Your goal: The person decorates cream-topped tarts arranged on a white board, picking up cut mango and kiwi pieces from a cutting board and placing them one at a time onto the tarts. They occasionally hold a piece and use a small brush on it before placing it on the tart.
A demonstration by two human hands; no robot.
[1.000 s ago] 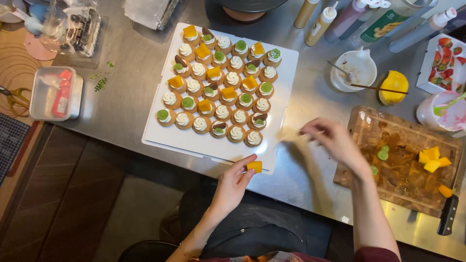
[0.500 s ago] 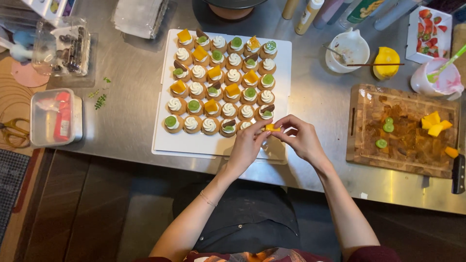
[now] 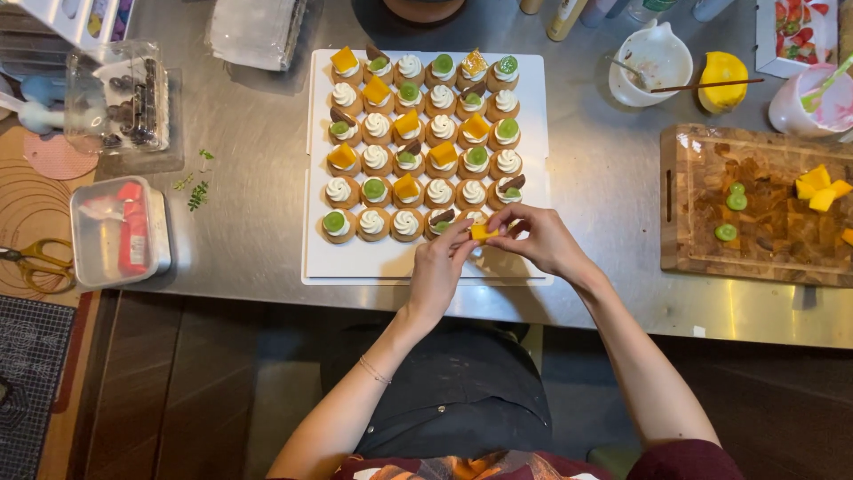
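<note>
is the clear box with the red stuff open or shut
Shut: a clear lid covers the clear box, and the red items show through it, on the steel counter.

Left hand (image 3: 437, 271) and right hand (image 3: 544, 242) cover the near right corner of the white tray (image 3: 355, 263); the tartlets (image 3: 418, 133) under them are hidden. Orange piece (image 3: 482, 233) sits between the fingertips, mostly covered, which hand grips it unclear. Bottles (image 3: 569, 13) and dark bowl (image 3: 425, 9) cut off by top edge. Fruit box (image 3: 800, 27) clipped at top. Cutting board (image 3: 755, 209) runs off right edge. Clear box (image 3: 120, 98) contents too small to identify.
</note>
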